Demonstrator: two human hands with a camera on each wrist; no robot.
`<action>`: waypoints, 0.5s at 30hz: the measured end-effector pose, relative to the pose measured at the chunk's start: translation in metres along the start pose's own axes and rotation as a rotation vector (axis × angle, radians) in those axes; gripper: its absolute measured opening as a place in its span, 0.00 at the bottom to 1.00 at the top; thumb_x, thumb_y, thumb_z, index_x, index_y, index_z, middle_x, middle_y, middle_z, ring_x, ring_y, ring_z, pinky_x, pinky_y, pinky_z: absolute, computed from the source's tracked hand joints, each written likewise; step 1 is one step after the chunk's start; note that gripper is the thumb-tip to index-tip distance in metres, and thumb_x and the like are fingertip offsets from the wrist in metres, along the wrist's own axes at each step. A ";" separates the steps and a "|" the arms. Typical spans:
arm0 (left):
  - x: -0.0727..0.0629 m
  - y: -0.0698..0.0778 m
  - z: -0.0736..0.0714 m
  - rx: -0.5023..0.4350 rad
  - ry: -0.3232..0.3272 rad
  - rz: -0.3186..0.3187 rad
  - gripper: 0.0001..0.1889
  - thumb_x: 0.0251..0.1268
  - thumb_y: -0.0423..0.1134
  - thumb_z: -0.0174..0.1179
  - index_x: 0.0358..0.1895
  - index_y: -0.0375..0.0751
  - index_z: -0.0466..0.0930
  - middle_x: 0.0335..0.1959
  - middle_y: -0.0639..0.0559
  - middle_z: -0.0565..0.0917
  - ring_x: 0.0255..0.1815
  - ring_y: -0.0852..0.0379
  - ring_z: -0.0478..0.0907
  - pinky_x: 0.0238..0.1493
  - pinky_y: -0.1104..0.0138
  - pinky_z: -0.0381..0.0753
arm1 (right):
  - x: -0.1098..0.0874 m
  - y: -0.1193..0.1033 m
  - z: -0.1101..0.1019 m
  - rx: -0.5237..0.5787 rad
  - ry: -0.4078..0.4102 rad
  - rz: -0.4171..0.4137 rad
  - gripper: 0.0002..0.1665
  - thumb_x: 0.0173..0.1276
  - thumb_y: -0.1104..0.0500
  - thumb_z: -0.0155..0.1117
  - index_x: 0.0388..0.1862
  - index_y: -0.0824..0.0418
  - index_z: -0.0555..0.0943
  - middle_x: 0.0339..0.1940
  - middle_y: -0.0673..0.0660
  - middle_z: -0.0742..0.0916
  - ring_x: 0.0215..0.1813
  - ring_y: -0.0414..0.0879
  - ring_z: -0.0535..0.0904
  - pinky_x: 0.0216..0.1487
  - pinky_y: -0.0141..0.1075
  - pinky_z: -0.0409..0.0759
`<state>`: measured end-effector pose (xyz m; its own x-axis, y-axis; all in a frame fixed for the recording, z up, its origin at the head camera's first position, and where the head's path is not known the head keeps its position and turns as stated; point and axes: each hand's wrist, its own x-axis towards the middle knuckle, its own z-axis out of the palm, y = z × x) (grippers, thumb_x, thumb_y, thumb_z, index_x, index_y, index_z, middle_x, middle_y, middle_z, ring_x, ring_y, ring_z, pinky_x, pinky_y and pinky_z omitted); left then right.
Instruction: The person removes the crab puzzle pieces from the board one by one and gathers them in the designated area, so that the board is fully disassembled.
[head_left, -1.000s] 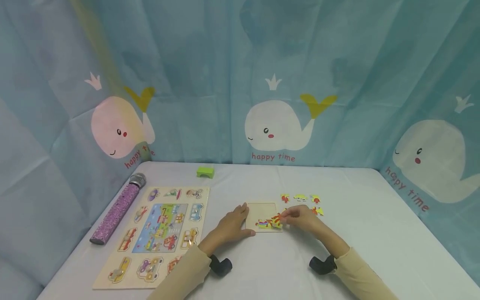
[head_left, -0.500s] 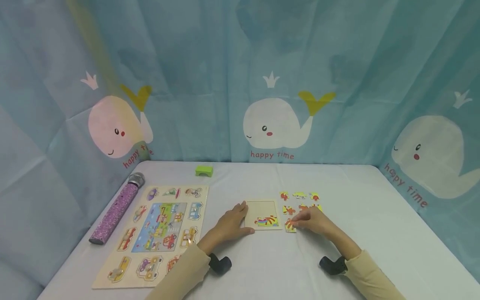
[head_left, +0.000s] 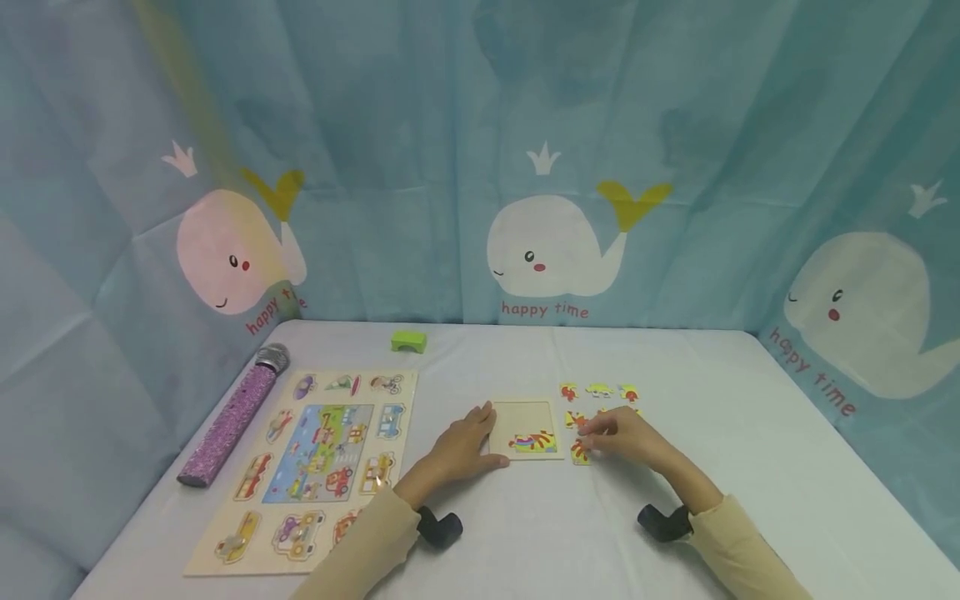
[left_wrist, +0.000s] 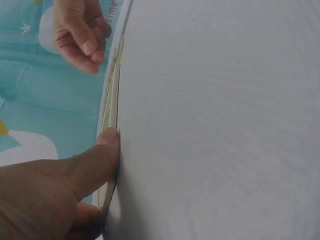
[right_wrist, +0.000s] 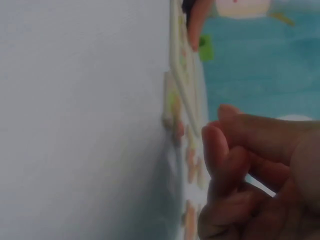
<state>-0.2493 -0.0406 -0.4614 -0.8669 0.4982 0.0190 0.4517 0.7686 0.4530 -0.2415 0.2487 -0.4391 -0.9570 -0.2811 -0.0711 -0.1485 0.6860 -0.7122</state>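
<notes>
My left hand (head_left: 459,447) holds the square wooden puzzle board (head_left: 522,414) at its left side. Its thumb (left_wrist: 107,150) presses the near edge, seen in the left wrist view. Joined yellow, red and rainbow-patterned pieces (head_left: 534,442) lie in the board's lower right part. To the right of the board my right hand (head_left: 628,436) hovers above loose jigsaw pieces, fingers loosely bent. No piece shows between its fingertips (right_wrist: 212,137) in the right wrist view. A red-and-yellow piece (head_left: 580,453) lies just below them, and the hand partly hides the middle row.
Several loose pieces (head_left: 599,390) lie in rows right of the board. On the left are a large wooden peg puzzle (head_left: 408,398) with vehicles and a purple glitter microphone (head_left: 234,423). A green arch block (head_left: 408,342) sits toward the back, before a whale-print curtain (head_left: 405,167).
My right hand has moved from the board's lower right corner to the right, setting a piece on the table, then lifting slightly off it. My left hand stays on the board.
</notes>
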 end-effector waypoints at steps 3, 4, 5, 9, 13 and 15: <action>0.001 -0.001 -0.001 0.003 0.005 -0.003 0.43 0.54 0.56 0.61 0.69 0.35 0.57 0.72 0.42 0.56 0.71 0.42 0.55 0.66 0.50 0.62 | 0.011 -0.011 0.002 0.011 -0.083 -0.074 0.10 0.60 0.60 0.64 0.40 0.61 0.84 0.33 0.53 0.85 0.31 0.43 0.74 0.28 0.30 0.73; 0.001 0.000 -0.001 0.002 0.004 -0.001 0.43 0.54 0.56 0.61 0.68 0.35 0.57 0.72 0.42 0.56 0.71 0.42 0.55 0.66 0.50 0.62 | 0.014 -0.016 0.004 0.010 -0.109 -0.091 0.11 0.60 0.60 0.63 0.41 0.62 0.84 0.33 0.54 0.85 0.28 0.43 0.73 0.28 0.30 0.73; 0.001 0.000 -0.002 0.001 0.003 0.000 0.43 0.55 0.56 0.61 0.68 0.35 0.57 0.72 0.42 0.56 0.71 0.42 0.55 0.66 0.50 0.62 | 0.018 -0.020 0.007 0.007 -0.129 -0.112 0.11 0.61 0.61 0.62 0.42 0.62 0.84 0.34 0.54 0.85 0.28 0.42 0.73 0.28 0.30 0.73; 0.001 0.000 -0.002 0.002 -0.004 0.006 0.43 0.54 0.56 0.61 0.68 0.34 0.58 0.72 0.41 0.57 0.71 0.41 0.56 0.65 0.49 0.63 | 0.032 -0.037 0.021 -0.037 -0.147 -0.150 0.11 0.61 0.62 0.62 0.42 0.63 0.83 0.31 0.52 0.83 0.27 0.40 0.71 0.27 0.30 0.72; 0.000 0.000 -0.001 0.002 -0.005 0.007 0.43 0.54 0.56 0.62 0.68 0.33 0.58 0.71 0.41 0.58 0.70 0.40 0.57 0.64 0.47 0.64 | 0.042 -0.048 0.038 -0.084 -0.139 -0.169 0.11 0.58 0.63 0.64 0.42 0.62 0.83 0.24 0.49 0.80 0.25 0.38 0.69 0.26 0.28 0.70; 0.000 0.000 0.000 0.008 -0.005 0.014 0.43 0.54 0.56 0.61 0.67 0.33 0.59 0.71 0.40 0.58 0.70 0.40 0.57 0.63 0.47 0.65 | 0.045 -0.051 0.046 -0.105 -0.140 -0.169 0.11 0.57 0.63 0.65 0.41 0.61 0.83 0.22 0.48 0.79 0.25 0.38 0.69 0.26 0.27 0.69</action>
<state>-0.2490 -0.0409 -0.4610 -0.8594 0.5109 0.0212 0.4657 0.7647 0.4454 -0.2652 0.1705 -0.4379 -0.8734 -0.4834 -0.0587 -0.3357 0.6850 -0.6466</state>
